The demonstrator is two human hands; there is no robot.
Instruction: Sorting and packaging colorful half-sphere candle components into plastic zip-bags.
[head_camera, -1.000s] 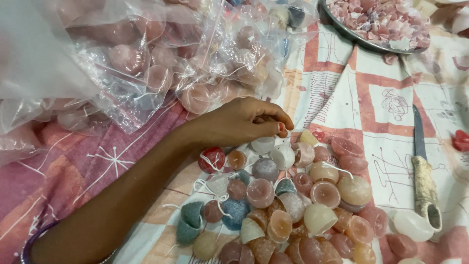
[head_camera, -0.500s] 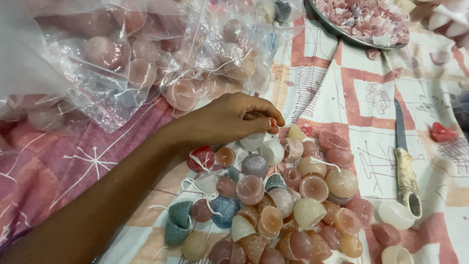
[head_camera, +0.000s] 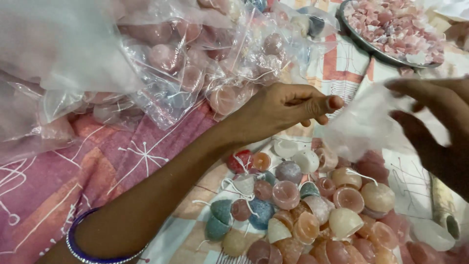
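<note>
- My left hand (head_camera: 278, 107) is raised above the cloth, fingers curled in, thumb and forefinger pinched on the edge of a thin clear plastic bag (head_camera: 366, 124).
- My right hand (head_camera: 435, 117) comes in from the right edge, blurred. Its fingers are bent around the other side of the same bag; it looks like a loose grasp on the film, though the blur makes the exact contact hard to read.
- The bag hangs between both hands, just above the right part of the pile. I cannot tell whether anything is inside it.
- Pile of small dome-shaped wax candles (head_camera: 303, 210) with white wicks lies on the patterned cloth (head_camera: 97, 166) below my hands: pink, peach, cream, teal, blue, one red.
- Behind my left hand: a heap of filled clear bags (head_camera: 195, 63) holding more pink candles, resting on the cloth.
- Top right: round metal tray (head_camera: 361, 41) of pink and white wax pieces, well apart from the pile.
- Right edge, beside the pile: a light-handled tool (head_camera: 442, 205), mostly hidden behind my right hand.
- Blue bangle (head_camera: 78, 247) on my left wrist.
</note>
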